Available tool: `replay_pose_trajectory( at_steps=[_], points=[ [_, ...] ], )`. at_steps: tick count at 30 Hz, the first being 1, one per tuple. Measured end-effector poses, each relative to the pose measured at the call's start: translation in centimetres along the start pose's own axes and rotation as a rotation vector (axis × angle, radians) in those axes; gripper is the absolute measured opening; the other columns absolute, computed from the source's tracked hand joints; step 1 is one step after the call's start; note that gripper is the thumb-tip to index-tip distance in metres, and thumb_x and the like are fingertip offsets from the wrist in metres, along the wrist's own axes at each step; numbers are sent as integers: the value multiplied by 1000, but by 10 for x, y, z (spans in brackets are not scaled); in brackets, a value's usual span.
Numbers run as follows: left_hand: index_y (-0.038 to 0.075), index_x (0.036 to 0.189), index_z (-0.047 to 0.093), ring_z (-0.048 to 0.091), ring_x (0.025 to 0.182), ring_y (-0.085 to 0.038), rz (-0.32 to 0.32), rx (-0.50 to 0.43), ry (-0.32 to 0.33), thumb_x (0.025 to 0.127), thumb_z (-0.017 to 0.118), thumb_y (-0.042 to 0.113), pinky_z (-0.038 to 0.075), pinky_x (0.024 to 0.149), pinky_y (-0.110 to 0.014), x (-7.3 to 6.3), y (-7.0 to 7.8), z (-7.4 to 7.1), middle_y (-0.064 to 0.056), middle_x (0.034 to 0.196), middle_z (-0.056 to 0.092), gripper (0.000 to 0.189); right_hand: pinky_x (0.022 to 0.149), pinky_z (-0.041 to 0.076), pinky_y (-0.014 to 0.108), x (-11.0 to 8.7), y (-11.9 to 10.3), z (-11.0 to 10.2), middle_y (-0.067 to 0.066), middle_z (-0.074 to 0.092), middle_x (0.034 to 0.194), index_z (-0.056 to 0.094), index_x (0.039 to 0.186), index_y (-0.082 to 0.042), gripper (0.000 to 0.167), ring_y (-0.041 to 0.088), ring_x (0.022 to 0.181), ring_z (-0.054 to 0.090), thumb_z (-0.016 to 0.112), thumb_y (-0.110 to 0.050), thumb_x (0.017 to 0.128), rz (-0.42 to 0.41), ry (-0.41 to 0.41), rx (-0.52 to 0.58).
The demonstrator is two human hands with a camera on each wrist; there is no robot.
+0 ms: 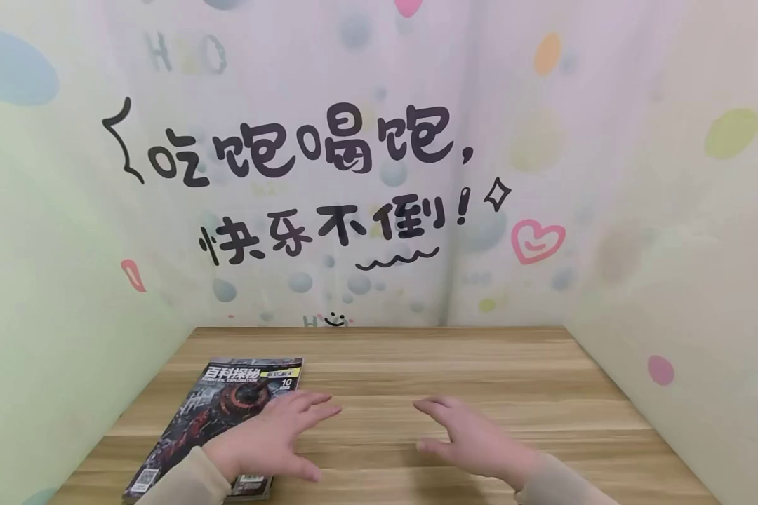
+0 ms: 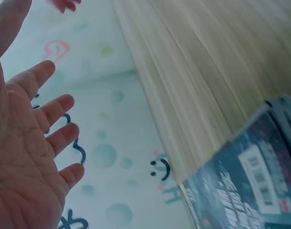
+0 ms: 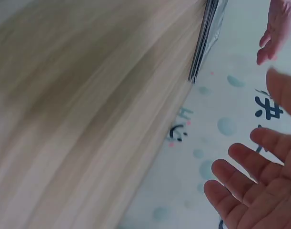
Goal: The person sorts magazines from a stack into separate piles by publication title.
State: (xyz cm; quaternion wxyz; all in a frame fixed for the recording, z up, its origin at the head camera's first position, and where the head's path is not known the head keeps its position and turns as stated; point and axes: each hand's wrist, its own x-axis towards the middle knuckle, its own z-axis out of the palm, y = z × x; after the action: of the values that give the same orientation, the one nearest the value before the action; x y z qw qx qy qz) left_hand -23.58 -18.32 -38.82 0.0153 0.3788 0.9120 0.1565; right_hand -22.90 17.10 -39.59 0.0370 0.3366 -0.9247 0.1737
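Note:
A magazine (image 1: 192, 417) with a dark cover, white Chinese title and red machine-like picture lies on the left part of the wooden table. In the head view my left hand (image 1: 271, 435) overlaps the magazine's right side, fingers spread and pointing inward. The left wrist view shows its bare palm (image 2: 26, 138), with the magazine (image 2: 240, 176) apart from it at the lower right. Across a gap, my right hand (image 1: 474, 438) is held over the table to the right, fingers extended and grasping nothing. Its palm (image 3: 271, 200) appears in the right wrist view, where the magazine's edge (image 3: 205, 43) shows at the top.
The wood-grain table (image 1: 379, 372) ends at a back wall (image 1: 379, 294) printed with black Chinese lettering, bubbles and a pink heart. Pale side walls (image 1: 682, 280) with coloured spots stand on both sides. Beige sleeves (image 1: 186, 480) cover both forearms.

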Motion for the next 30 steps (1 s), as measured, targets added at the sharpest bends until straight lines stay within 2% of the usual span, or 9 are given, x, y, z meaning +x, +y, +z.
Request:
replay_pose_trajectory(
  at_steps=[2,7,9,13,15,18,23,27,30],
  points=[
    [27,145,44,36,132,-37,-58,-67,13,77,66,65,22,101,-70,-6,-10,-1,-7,144,43,81,93,47,46,16,-9,10,5,54,133,52,138,-14,63,26,117,54,56,-55,91,75,18,105],
    [17,142,48,40,127,-43,-187,-158,68,85,63,55,30,94,-72,-20,-34,-3,-14,140,46,71,80,52,38,44,-24,28,5,57,127,57,133,-10,53,23,104,58,63,-41,91,164,32,338],
    [13,141,49,42,126,-45,-261,-208,101,87,63,52,34,94,-69,-26,-43,-4,-17,138,47,68,77,51,36,53,-29,35,6,57,124,56,133,-7,51,22,101,57,65,-36,91,197,37,435],
    [7,140,49,50,119,-39,-417,-299,194,89,63,48,43,95,-58,-39,-60,-5,-18,134,50,67,74,52,38,71,-39,49,12,57,122,55,133,-5,52,21,98,57,67,-32,90,262,57,571],
    [2,139,48,56,109,-32,-464,-321,244,90,62,45,49,88,-51,-46,-68,-4,-16,126,56,66,75,52,40,80,-43,57,15,56,123,55,133,-4,53,22,97,57,68,-30,89,287,73,625],
    [-4,137,47,58,101,-26,-529,-307,311,93,61,42,51,83,-45,-56,-80,-4,-13,116,61,65,76,52,41,93,-51,67,17,58,120,55,132,-1,54,24,96,58,69,-28,88,312,110,658],
    [-11,137,42,57,105,-36,-637,-330,386,96,57,36,50,86,-48,-71,-96,-5,-24,116,60,64,81,51,44,110,-66,80,17,60,117,55,130,3,54,27,98,59,70,-25,86,349,160,711],
    [-15,138,34,56,103,-37,-726,-400,403,99,52,34,50,83,-45,-84,-107,-7,-30,118,54,66,87,50,47,123,-82,89,18,60,116,56,128,6,53,30,101,58,70,-22,85,378,179,801],
    [-17,139,31,55,104,-39,-775,-413,392,100,49,35,48,84,-46,-94,-115,-7,-33,120,50,67,89,49,47,134,-93,98,19,61,114,56,127,7,53,29,102,58,70,-19,83,396,190,866]
  ],
)
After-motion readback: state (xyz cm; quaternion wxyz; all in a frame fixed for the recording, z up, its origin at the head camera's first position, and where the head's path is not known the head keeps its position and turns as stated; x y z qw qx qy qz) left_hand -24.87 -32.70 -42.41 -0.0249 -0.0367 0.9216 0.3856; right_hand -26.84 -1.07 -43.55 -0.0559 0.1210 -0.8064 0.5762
